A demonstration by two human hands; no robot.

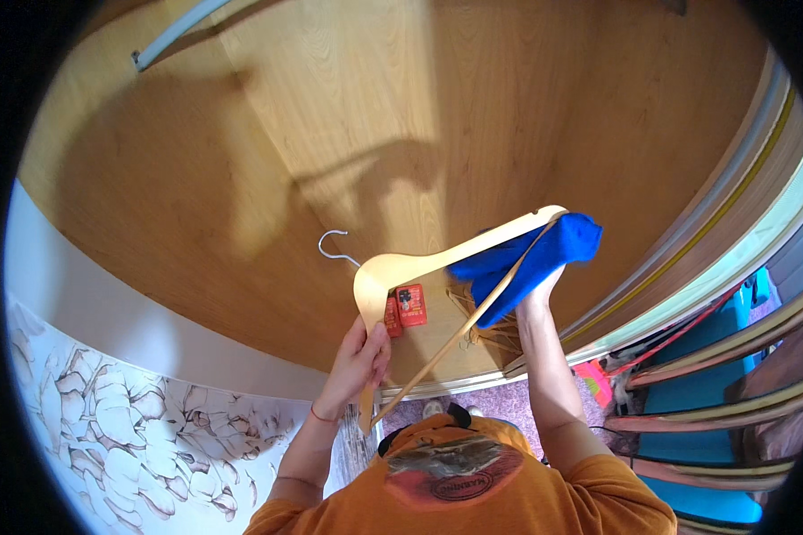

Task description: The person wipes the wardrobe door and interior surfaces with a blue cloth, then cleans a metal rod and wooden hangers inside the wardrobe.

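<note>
A light wooden clothes hanger point(433, 259) with a metal hook is held up, tilted, in front of me. My left hand point(359, 364) is closed round one of its arms, the thumb lying on the wood. At the hanger's far right end a bright blue cloth point(573, 241) is wrapped round the tip and hangs down inside the frame. My right hand point(544, 290) grips that cloth from the right and below. The cloth hides most of its fingers. The hanger's thin lower bar passes in front of part of the cloth.
Behind the hanger is a wood-panelled wardrobe interior point(348, 116) with a rail point(180, 28) at upper left. Red boxes point(410, 307) and other hangers point(495, 343) lie on its floor. Flower-patterned wallpaper point(152, 437) covers the left side. A striped, turquoise-and-wood structure point(696, 401) stands at right.
</note>
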